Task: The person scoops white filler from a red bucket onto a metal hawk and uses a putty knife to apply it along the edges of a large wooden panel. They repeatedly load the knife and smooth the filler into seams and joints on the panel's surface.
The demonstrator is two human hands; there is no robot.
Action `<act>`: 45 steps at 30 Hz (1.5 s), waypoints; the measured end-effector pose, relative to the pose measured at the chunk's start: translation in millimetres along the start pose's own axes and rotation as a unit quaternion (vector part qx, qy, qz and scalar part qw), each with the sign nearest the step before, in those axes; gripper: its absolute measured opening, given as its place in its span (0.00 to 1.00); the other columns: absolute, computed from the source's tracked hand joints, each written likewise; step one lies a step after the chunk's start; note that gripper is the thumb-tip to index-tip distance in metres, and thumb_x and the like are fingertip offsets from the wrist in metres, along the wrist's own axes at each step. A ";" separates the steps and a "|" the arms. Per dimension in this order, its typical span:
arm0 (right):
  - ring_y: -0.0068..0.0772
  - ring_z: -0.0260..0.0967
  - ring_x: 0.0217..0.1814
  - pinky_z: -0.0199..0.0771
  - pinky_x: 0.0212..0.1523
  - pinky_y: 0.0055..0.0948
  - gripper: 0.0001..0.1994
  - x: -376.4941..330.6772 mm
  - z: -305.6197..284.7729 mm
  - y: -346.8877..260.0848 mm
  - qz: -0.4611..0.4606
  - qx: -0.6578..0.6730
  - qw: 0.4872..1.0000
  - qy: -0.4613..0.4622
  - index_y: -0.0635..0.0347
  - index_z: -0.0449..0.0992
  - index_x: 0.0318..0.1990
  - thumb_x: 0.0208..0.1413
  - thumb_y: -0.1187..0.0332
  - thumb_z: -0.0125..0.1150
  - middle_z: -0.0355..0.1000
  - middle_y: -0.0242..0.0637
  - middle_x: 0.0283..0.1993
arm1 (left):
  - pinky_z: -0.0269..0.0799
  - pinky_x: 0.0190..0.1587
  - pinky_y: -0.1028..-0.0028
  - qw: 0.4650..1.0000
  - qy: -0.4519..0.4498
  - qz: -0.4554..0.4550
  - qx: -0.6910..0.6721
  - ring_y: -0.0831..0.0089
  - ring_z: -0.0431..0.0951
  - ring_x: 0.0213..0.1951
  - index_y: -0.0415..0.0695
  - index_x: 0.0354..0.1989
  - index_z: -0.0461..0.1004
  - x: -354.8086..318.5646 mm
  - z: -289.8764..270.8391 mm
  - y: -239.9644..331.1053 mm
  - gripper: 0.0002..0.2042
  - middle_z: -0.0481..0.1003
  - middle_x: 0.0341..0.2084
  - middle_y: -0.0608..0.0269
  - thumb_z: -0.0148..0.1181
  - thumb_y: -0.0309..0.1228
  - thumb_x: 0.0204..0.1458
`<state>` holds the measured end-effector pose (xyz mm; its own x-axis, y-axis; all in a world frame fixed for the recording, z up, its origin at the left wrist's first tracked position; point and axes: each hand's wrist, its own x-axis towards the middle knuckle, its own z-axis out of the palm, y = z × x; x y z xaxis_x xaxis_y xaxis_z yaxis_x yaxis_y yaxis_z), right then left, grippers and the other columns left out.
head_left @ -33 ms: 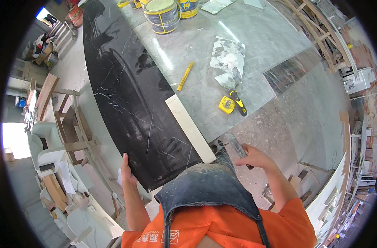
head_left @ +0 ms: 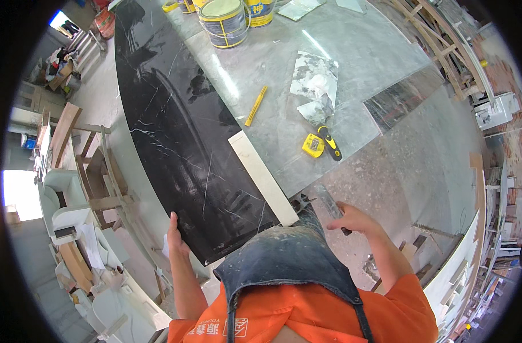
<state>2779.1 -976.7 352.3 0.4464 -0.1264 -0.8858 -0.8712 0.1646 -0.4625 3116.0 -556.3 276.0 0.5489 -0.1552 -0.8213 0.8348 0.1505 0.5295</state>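
The black slab (head_left: 181, 131), veined in white, lies lengthwise along the left side of the grey table (head_left: 375, 51), its long axis running from the far edge to the near end, where the dark apron (head_left: 289, 257) partly covers its near edge. The left hand (head_left: 178, 239) is placed at the slab's left edge, just beyond its near left corner. One digit extends along this edge; the other fingers are largely hidden, so how far they open or close cannot be told. The right hand (head_left: 353, 218) is beyond the table's near edge, to the right of the slab. Its fingers are curled closed around the flat-bladed tool (head_left: 328, 201); the blade points away from the body, and the dark handle end projects below the fingers. The white strip (head_left: 264, 178) is aligned with the slab's right edge, at the near end; its near tip is beside the apron. A metal part (head_left: 301, 202) is adjacent to this tip. The yellow marker (head_left: 256, 106) rests on the table, just right of the slab's right edge. The yellow tape measure (head_left: 313, 146) is near the table's near edge, immediately left of the handle of the putty knife (head_left: 330, 144). The putty knife's blade end meets the smeared plate (head_left: 315, 77). The lidded pail (head_left: 223, 26) and the yellow can (head_left: 261, 12) stand together toward the table's far edge.
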 end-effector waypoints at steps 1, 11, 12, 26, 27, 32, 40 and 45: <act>0.26 0.68 0.45 0.70 0.45 0.31 0.39 6.4 -0.5 14.3 0.026 0.007 1.000 0.004 0.66 0.67 0.64 0.42 0.63 0.75 0.72 0.34 0.44 | 0.70 0.64 0.55 1.000 0.001 0.006 0.004 0.55 0.76 0.57 0.40 0.60 0.74 5.9 -4.2 0.9 0.30 0.77 0.57 0.55 0.64 0.53 0.59; 0.41 0.72 0.50 0.72 0.51 0.36 0.34 29.0 1.3 68.6 -0.163 -0.079 0.982 0.050 0.66 0.72 0.59 0.39 0.69 0.70 0.74 0.44 0.48 | 0.66 0.67 0.54 0.999 -0.030 -0.008 0.019 0.55 0.73 0.61 0.41 0.65 0.70 19.3 -11.7 3.5 0.34 0.73 0.62 0.56 0.61 0.56 0.60; 0.45 0.73 0.51 0.72 0.52 0.38 0.33 39.8 4.9 77.4 -0.221 -0.135 0.963 0.076 0.67 0.72 0.58 0.39 0.69 0.70 0.74 0.46 0.49 | 0.66 0.67 0.55 0.999 -0.041 -0.011 0.019 0.55 0.73 0.61 0.41 0.65 0.69 16.1 -6.7 3.1 0.34 0.73 0.62 0.56 0.60 0.56 0.60; 0.63 0.75 0.46 0.74 0.48 0.49 0.22 76.1 8.5 19.8 -0.155 -0.374 0.913 0.044 0.70 0.76 0.43 0.46 0.60 0.67 0.77 0.60 0.38 | 0.72 0.61 0.61 0.999 0.016 0.041 0.026 0.61 0.78 0.54 0.39 0.60 0.73 15.1 -2.4 -2.7 0.31 0.79 0.54 0.56 0.63 0.53 0.59; 0.63 0.75 0.46 0.74 0.48 0.49 0.21 78.5 8.4 10.6 -0.173 -0.388 0.905 0.037 0.70 0.77 0.42 0.46 0.60 0.67 0.77 0.61 0.38 | 0.72 0.60 0.62 0.998 0.016 0.046 0.031 0.62 0.79 0.52 0.39 0.59 0.74 13.6 0.7 -2.6 0.31 0.79 0.53 0.56 0.63 0.53 0.59; 0.63 0.75 0.47 0.75 0.49 0.50 0.21 99.1 8.2 -23.2 -0.203 -0.438 0.876 0.013 0.70 0.78 0.41 0.45 0.60 0.66 0.77 0.63 0.39 | 0.75 0.55 0.63 0.998 0.030 0.047 0.032 0.64 0.81 0.48 0.39 0.56 0.76 8.4 5.1 -1.0 0.28 0.81 0.49 0.56 0.64 0.52 0.59; 0.59 0.75 0.51 0.74 0.53 0.46 0.25 102.5 8.4 -22.4 -0.172 -0.422 0.890 0.006 0.69 0.78 0.46 0.45 0.58 0.67 0.78 0.58 0.45 | 0.74 0.57 0.63 0.997 0.054 0.045 0.042 0.64 0.81 0.49 0.38 0.57 0.76 15.9 -1.0 -0.9 0.28 0.80 0.50 0.57 0.63 0.51 0.60; 0.57 0.73 0.55 0.73 0.55 0.45 0.30 67.2 12.6 -22.0 -0.257 -0.349 0.894 0.116 0.65 0.76 0.53 0.47 0.52 0.71 0.76 0.53 0.52 | 0.73 0.58 0.64 0.997 0.007 0.071 0.034 0.63 0.80 0.51 0.37 0.58 0.75 20.1 1.1 -4.1 0.28 0.80 0.52 0.58 0.60 0.51 0.62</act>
<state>2830.9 -976.6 302.4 0.8400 -0.2232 -0.4946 -0.5155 -0.6130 -0.5988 3123.6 -561.1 257.5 0.6618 -0.1241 -0.7393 0.7497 0.1043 0.6535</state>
